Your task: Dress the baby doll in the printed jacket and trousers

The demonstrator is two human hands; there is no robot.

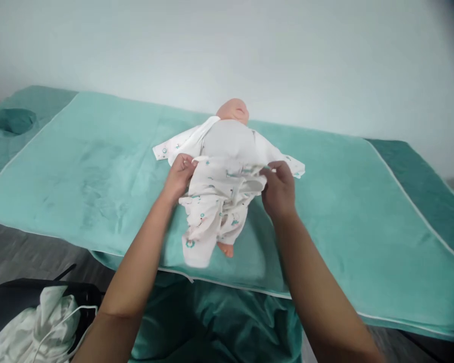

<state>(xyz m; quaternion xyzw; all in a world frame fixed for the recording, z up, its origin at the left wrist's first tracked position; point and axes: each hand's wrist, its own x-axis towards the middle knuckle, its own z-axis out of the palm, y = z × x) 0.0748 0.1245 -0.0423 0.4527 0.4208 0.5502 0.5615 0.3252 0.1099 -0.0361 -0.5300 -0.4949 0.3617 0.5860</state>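
Note:
A baby doll [232,111] lies on the bed with its head toward the wall. It wears a white long-sleeved top [229,138], its sleeves spread to both sides. Printed white baby pants [212,181] cover its lower body, bunched over the legs. My left hand [180,174] pinches the left edge of the waistband. At the opposite edge, my right hand [279,186] has its fingers closed on the pants' cloth, partly hidden behind the hand. One foot [226,249] sticks out of a pant leg; the other leg end shows only cloth.
The bed has a green cover [98,166] with white piping, and a white wall [227,50] stands behind it. At the lower left, a black chair [18,290] bears crumpled pale cloth [49,327] and a white cord. Dark green fabric [219,322] hangs at the front edge.

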